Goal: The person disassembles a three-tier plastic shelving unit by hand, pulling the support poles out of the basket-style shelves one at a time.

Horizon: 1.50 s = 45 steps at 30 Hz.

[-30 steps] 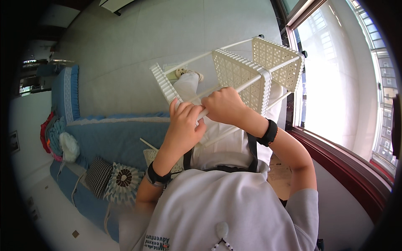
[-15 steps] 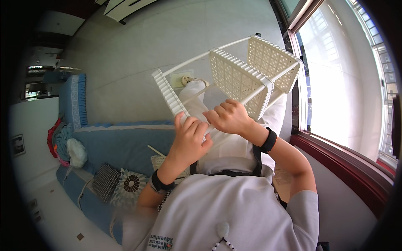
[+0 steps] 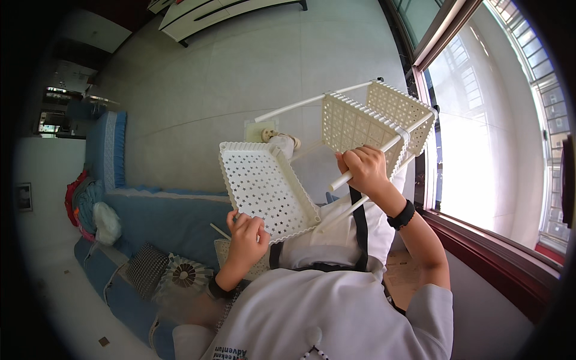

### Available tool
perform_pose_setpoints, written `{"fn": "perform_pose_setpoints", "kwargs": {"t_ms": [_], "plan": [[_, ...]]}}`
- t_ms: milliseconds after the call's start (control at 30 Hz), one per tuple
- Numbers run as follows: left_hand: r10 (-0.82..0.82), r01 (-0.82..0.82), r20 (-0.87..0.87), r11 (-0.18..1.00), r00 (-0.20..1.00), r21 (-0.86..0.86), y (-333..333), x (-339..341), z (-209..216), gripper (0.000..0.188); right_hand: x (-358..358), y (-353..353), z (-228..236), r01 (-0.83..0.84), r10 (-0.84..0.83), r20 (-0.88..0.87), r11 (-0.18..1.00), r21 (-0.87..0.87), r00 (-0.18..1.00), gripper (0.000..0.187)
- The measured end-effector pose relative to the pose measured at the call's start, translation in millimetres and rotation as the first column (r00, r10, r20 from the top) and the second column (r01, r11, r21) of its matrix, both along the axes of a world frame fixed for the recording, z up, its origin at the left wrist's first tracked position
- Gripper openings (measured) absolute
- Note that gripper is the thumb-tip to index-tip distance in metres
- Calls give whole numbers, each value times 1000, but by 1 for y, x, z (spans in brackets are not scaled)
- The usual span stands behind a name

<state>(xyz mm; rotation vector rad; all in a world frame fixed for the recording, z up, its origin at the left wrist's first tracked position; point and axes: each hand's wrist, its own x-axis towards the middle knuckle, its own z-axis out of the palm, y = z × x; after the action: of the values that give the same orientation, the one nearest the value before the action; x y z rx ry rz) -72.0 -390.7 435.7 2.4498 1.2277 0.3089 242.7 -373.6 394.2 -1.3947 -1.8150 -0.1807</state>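
In my left hand (image 3: 246,241) is the edge of a cream plastic basket shelf (image 3: 264,189), its base pierced with small star-shaped holes. That shelf is tilted and apart from the rest of the rack. My right hand (image 3: 364,170) is wrapped round a cream pole (image 3: 341,180) of the shelf rack. Two perforated tiers, a nearer one (image 3: 360,123) and a farther one (image 3: 401,108), remain joined by poles, and the rack lies on its side toward the window. Free pole ends point back at me.
A blue-covered sofa (image 3: 162,219) runs along the left, with patterned cushions (image 3: 183,273) and a heap of clothes (image 3: 90,201). Beside my left arm rests another cream perforated piece (image 3: 223,247). A white cabinet (image 3: 225,15) stands far ahead, and the red window sill (image 3: 480,243) borders my right.
The basket shelf has come off the pole ends and moved left, turning its base toward me. My right hand has shifted right along with the rack.
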Motion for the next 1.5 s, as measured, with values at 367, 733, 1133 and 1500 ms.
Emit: {"fn": "perform_pose_setpoints", "kwargs": {"t_ms": [367,733,1133,1500], "plan": [[-197,173,-147,972,969,-161,3,-7,-41,23,-25,-10,-4,-94,97,6,981,-170,995,36],[-268,231,-237,957,934,-172,-5,-31,-70,13,-27,-15,0,-117,113,-30,976,-182,993,35],[694,-631,-249,719,675,291,14,-135,-80,25,-29,-18,4,-51,55,18,983,-177,998,31],[680,-784,-555,616,479,77,-191,-276,-215,40,-28,-13,5,-82,78,-29,979,-188,997,36]]}}
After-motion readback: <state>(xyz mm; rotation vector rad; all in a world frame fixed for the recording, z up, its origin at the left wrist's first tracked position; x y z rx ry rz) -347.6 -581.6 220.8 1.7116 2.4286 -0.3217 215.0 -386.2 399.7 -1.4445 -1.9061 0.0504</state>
